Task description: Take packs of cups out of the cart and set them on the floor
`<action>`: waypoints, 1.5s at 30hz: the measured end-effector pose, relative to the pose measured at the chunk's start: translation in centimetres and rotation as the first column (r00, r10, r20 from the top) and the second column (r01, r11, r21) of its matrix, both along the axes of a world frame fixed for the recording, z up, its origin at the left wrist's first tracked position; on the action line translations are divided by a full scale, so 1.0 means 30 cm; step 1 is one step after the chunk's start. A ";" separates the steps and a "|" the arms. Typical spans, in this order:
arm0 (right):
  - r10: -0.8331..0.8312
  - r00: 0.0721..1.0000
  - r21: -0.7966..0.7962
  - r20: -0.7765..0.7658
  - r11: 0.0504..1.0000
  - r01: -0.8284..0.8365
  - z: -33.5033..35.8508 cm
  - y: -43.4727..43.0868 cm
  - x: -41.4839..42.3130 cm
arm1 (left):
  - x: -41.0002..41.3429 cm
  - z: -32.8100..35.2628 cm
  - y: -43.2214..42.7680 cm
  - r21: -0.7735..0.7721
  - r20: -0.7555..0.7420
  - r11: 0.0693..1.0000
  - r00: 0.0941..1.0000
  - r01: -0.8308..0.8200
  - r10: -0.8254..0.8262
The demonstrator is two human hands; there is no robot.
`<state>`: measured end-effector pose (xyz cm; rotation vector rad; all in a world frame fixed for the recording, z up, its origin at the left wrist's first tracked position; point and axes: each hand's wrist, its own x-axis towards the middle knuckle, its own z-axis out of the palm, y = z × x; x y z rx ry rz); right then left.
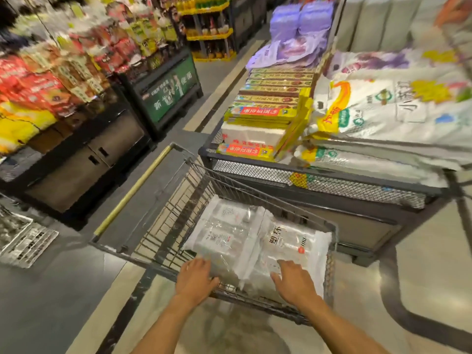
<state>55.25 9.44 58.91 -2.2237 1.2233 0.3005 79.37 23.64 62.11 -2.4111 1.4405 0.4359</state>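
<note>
Observed in a shop aisle: wire shopping cart [178, 200] carrying two clear plastic packs, left pack [227, 233] and right pack [293, 246], lying side by side against the cart's near edge and right-hand side. Left hand [195, 277] laid at the near rim with fingers [201, 264] spread and relaxed, touching the left pack's near end; right hand [293, 279] flat on the right pack's near end, fingers [286, 264] straight, gripping nothing. Beyond the cart's far right corner, a mesh-sided display bin [306, 180] stacked with yellow boxes [268, 108] and white sacks [398, 106]; stocked shelves [63, 72] across the aisle at left.
</note>
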 end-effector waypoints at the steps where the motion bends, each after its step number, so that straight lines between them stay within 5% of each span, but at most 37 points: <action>1: -0.033 0.999 0.034 0.009 0.999 0.032 -0.025 0.018 -0.009 | 0.014 -0.020 -0.003 0.031 0.005 0.999 1.000 0.029 -0.029; 8: -0.192 0.981 0.178 -0.002 0.966 0.189 -0.198 0.133 0.058 | 0.141 -0.179 -0.067 0.185 -0.075 0.955 0.972 0.232 -0.221; 14: -0.181 0.981 0.152 -0.064 0.970 0.189 -0.305 0.213 0.148 | 0.280 -0.312 -0.045 0.263 -0.154 0.880 0.918 0.396 -0.367; 27: 0.001 0.997 -0.089 -0.080 0.996 -0.009 -0.404 0.277 0.173 | 0.368 -0.426 0.008 0.030 -0.173 0.834 0.825 0.551 -0.538; 45: -0.074 0.996 -0.056 -0.059 0.996 0.070 -0.409 0.365 -0.114 | 0.079 -0.392 0.050 0.038 -0.134 0.784 0.781 0.619 -0.610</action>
